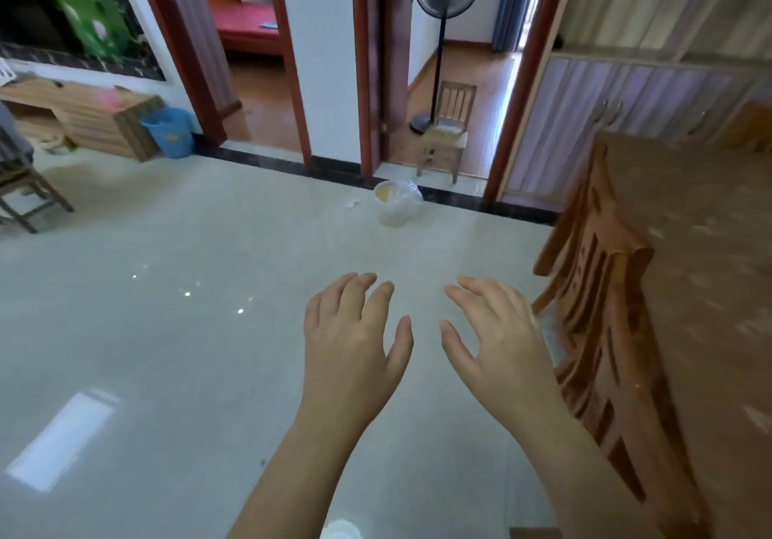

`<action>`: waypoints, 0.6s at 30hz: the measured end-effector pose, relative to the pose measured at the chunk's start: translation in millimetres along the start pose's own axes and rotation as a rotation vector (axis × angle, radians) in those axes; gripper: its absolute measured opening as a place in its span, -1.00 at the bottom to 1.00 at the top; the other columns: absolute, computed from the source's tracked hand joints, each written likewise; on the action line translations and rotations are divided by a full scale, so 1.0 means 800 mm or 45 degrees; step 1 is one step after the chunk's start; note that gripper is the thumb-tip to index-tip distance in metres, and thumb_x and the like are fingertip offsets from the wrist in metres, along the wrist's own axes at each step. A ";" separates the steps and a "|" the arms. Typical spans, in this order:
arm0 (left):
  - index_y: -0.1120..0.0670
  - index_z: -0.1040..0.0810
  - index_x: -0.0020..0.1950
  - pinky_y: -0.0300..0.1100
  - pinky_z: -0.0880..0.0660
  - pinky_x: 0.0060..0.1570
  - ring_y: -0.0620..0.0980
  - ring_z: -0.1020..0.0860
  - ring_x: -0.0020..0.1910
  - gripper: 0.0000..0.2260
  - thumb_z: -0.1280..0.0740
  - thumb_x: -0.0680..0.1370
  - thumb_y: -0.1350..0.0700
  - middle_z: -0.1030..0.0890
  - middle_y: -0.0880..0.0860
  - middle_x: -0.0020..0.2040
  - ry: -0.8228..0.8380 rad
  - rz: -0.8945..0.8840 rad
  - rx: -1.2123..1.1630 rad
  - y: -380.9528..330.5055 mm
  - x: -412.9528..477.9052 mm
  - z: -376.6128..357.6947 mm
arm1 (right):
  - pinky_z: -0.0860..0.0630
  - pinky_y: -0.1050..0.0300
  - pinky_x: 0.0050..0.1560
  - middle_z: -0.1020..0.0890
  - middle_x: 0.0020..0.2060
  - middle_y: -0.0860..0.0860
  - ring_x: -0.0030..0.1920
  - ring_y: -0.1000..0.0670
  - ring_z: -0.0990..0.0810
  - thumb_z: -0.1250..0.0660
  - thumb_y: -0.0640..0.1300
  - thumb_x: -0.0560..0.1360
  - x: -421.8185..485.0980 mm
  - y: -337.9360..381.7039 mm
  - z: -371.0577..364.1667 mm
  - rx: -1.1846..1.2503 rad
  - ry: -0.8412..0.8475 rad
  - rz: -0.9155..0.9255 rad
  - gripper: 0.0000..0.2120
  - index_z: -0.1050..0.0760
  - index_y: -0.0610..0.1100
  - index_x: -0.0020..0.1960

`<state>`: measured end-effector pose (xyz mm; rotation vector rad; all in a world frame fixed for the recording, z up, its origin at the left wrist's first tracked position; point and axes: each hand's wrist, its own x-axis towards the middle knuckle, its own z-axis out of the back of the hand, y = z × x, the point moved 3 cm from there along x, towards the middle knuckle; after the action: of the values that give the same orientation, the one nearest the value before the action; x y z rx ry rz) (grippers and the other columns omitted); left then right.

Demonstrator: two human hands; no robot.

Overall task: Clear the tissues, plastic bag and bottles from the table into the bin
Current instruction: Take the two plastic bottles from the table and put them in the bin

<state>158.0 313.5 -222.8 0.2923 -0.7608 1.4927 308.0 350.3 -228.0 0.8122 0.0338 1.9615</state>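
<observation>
Head view: the left hand (355,342) and right hand (497,338) hang empty, fingers loosely spread, over the tiled floor (167,329). The white-lined bin (394,204) stands ahead by the doorway (455,58), the wooden table (702,254) to the right.

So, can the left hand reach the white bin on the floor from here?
Probably not yet. The left hand is open and empty, and the white bin stands far ahead on the floor. Nothing blocks the way, so walking closer should do.
</observation>
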 end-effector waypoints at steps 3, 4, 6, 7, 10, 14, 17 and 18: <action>0.19 -0.59 0.05 -0.02 -0.31 0.09 0.18 -0.54 0.09 -0.69 -0.23 0.46 0.02 -0.62 0.15 0.03 0.053 -0.093 -0.073 0.000 0.057 -0.043 | -0.42 -0.10 0.14 -0.60 0.06 -0.12 0.11 -0.12 -0.50 -0.12 0.02 0.47 0.041 -0.034 -0.014 -0.050 -0.046 -0.077 -0.61 -0.53 -0.18 0.13; 0.18 -0.59 0.05 -0.02 -0.31 0.09 0.17 -0.54 0.09 -0.69 -0.22 0.47 0.01 -0.62 0.15 0.04 0.069 -0.128 -0.094 -0.003 0.077 -0.060 | -0.41 -0.07 0.14 -0.60 0.06 -0.12 0.11 -0.10 -0.49 -0.13 0.02 0.47 0.057 -0.049 -0.018 -0.075 -0.068 -0.097 -0.61 -0.53 -0.18 0.12; 0.17 -0.59 0.05 -0.01 -0.33 0.09 0.16 -0.54 0.10 -0.68 -0.21 0.47 0.00 -0.62 0.14 0.04 0.095 -0.180 -0.135 -0.009 0.116 -0.098 | -0.39 -0.02 0.15 -0.61 0.06 -0.12 0.11 -0.08 -0.48 -0.15 0.01 0.47 0.087 -0.084 -0.027 -0.110 -0.105 -0.130 -0.63 -0.53 -0.18 0.12; 0.17 -0.59 0.05 -0.01 -0.34 0.09 0.16 -0.54 0.10 -0.68 -0.21 0.47 0.00 -0.62 0.14 0.04 0.110 -0.196 -0.159 -0.013 0.136 -0.118 | -0.38 -0.01 0.15 -0.61 0.05 -0.12 0.10 -0.08 -0.48 -0.16 0.00 0.47 0.103 -0.104 -0.031 -0.127 -0.129 -0.145 -0.64 -0.53 -0.18 0.12; 0.16 -0.59 0.06 -0.02 -0.35 0.10 0.14 -0.54 0.09 -0.67 -0.19 0.47 -0.01 -0.62 0.13 0.04 0.177 -0.246 -0.211 -0.033 0.198 -0.183 | -0.43 -0.07 0.13 -0.63 0.02 -0.14 0.08 -0.12 -0.54 -0.27 -0.07 0.43 0.150 -0.170 -0.033 -0.184 -0.206 -0.219 -0.69 -0.55 -0.21 0.10; 0.15 -0.58 0.07 -0.03 -0.38 0.09 0.12 -0.55 0.05 -0.65 -0.17 0.46 -0.02 -0.62 0.11 0.03 0.300 -0.316 -0.314 -0.069 0.289 -0.266 | -0.51 -0.19 0.07 -0.64 0.01 -0.15 0.03 -0.16 -0.58 -0.27 -0.05 0.43 0.214 -0.253 -0.025 -0.263 -0.287 -0.362 -0.69 -0.57 -0.21 0.07; 0.14 -0.58 0.06 0.02 -0.46 0.05 0.13 -0.57 0.03 -0.64 -0.14 0.46 -0.02 -0.62 0.11 0.03 0.343 -0.352 -0.325 -0.086 0.352 -0.312 | -0.52 -0.22 0.04 -0.64 0.02 -0.14 0.04 -0.16 -0.58 -0.15 0.04 0.46 0.263 -0.308 -0.031 -0.321 -0.284 -0.388 -0.60 -0.57 -0.19 0.08; 0.14 -0.58 0.06 0.03 -0.46 0.05 0.13 -0.57 0.03 -0.64 -0.14 0.46 -0.02 -0.63 0.11 0.03 0.349 -0.360 -0.333 -0.088 0.369 -0.326 | -0.51 -0.23 0.05 -0.64 0.03 -0.14 0.05 -0.16 -0.58 -0.14 0.07 0.46 0.279 -0.324 -0.035 -0.332 -0.274 -0.411 -0.58 -0.57 -0.19 0.09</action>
<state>268.4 698.3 -215.8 -0.0052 -0.6544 1.1230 426.1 672.5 -222.8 0.7862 -0.2032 1.5301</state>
